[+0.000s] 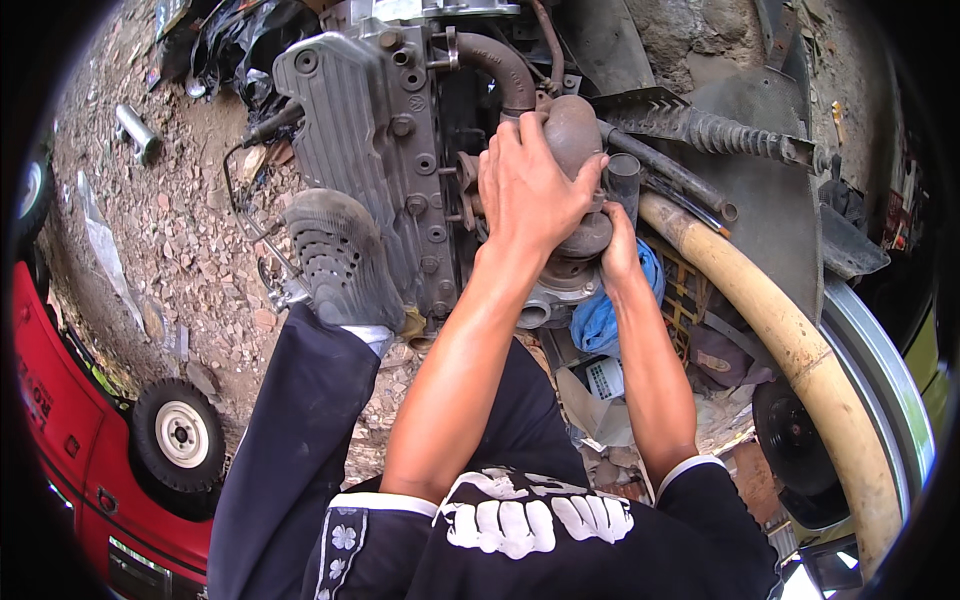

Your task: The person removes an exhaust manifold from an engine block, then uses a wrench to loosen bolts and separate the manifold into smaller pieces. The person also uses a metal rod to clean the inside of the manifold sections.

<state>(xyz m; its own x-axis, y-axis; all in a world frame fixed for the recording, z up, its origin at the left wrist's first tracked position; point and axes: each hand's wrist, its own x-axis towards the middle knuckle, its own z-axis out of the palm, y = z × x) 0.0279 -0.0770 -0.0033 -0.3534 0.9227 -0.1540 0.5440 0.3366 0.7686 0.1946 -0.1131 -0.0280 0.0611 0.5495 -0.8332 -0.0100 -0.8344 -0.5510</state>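
Observation:
A grey-black engine (345,130) with a ribbed valve cover stands in front of me. On its right side sits a rusty, bulbous turbocharger (572,135), joined to a curved brown pipe (495,65). My left hand (530,185) is closed over the turbocharger's left side, fingers forward and thumb to the right. Lower down on its right, my right hand (622,245) grips round the housing, with most of its fingers hidden behind it. A short dark pipe stub (623,178) rises beside the right hand. Below the housing, a metal flange (560,298) shows.
My shoe (335,255) presses against the engine's left side. A bamboo pole (770,290) curves along the right, near metal sheets (750,130) and a corrugated hose (735,132). A blue plastic bag (605,315) lies below my right hand. Gravel and a metal cylinder (137,130) lie left, beside a red vehicle (110,460).

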